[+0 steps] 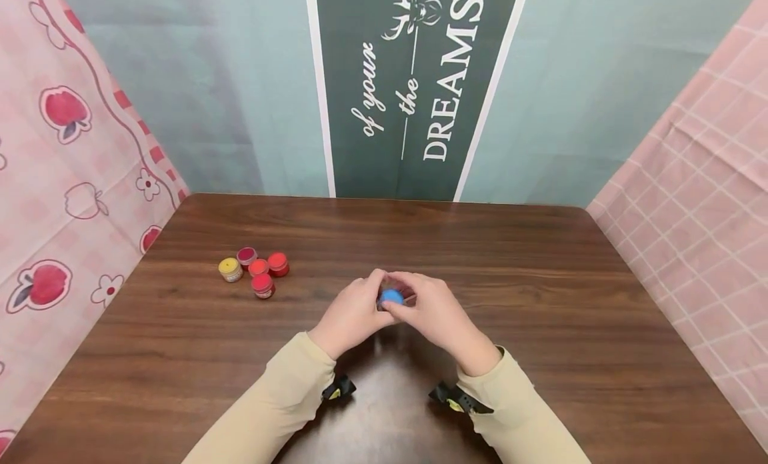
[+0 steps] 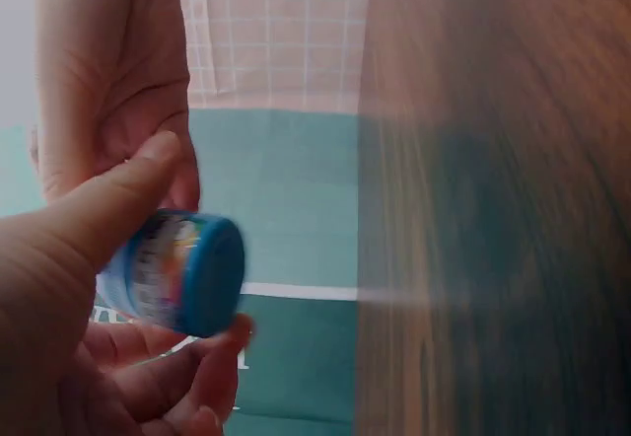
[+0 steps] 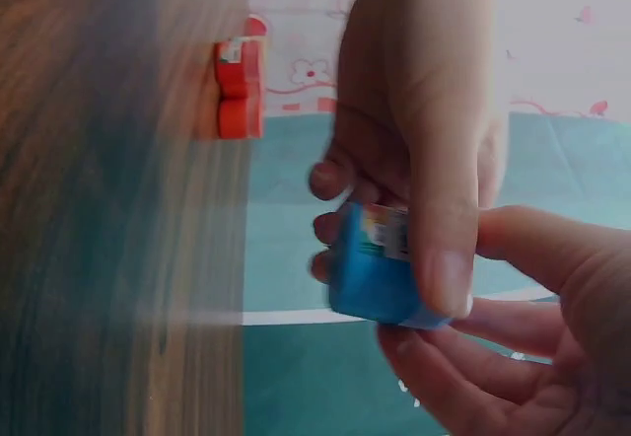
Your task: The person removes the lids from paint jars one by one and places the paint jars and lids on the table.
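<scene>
Above the wooden table, a small blue paint jar point(image 1: 393, 297) is held between two hands. My left hand point(image 1: 357, 312) grips its side, its thumb point(image 3: 446, 249) lying along the printed label in the right wrist view. From the other side my right hand point(image 1: 433, 312) holds the jar with thumb and fingers near its blue upper end. The left wrist view shows the jar point(image 2: 182, 273) tilted on its side, with a round blue end facing the table. The fingers partly cover it in every view.
To the left on the table point(image 1: 540, 284) stand several small jars: a yellow one point(image 1: 231, 269), a dark pink one point(image 1: 247, 257) and red or orange ones point(image 1: 263, 286). Behind the table hangs a green cloth with white lettering; pink cloths hang at both sides.
</scene>
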Motion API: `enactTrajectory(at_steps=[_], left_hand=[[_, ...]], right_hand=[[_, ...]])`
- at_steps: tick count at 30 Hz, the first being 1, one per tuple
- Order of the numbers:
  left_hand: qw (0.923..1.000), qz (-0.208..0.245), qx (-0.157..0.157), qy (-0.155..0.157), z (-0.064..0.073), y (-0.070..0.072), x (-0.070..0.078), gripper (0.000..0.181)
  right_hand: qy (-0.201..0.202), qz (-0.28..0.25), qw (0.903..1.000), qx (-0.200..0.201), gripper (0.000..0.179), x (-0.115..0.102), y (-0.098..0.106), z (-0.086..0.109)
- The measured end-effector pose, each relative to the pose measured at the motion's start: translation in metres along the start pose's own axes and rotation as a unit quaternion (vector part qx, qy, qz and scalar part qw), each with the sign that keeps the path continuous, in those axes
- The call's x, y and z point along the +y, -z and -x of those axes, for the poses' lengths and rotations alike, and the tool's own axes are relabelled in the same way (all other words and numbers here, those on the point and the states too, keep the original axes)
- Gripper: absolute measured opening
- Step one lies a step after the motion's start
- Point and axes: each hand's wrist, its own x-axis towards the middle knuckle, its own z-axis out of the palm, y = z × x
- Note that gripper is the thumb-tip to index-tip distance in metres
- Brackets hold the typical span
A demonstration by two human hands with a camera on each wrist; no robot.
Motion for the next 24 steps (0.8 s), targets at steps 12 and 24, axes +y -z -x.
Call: enactTrajectory(at_steps=[12,24], left_hand=[[0.9863,0.152,0.056,0.032,0.004,0.0,0.0,0.031],[0.9643,0.245,0.079,0.061,0.01,0.0,0.002,0.032]], right_hand=[[0.037,0.023,0.9966,0.07,0.037,0.001,-0.001,0.001],[0.02,-0.048,0.9909,0.124,0.03,-0.004,-0.009,0.003]])
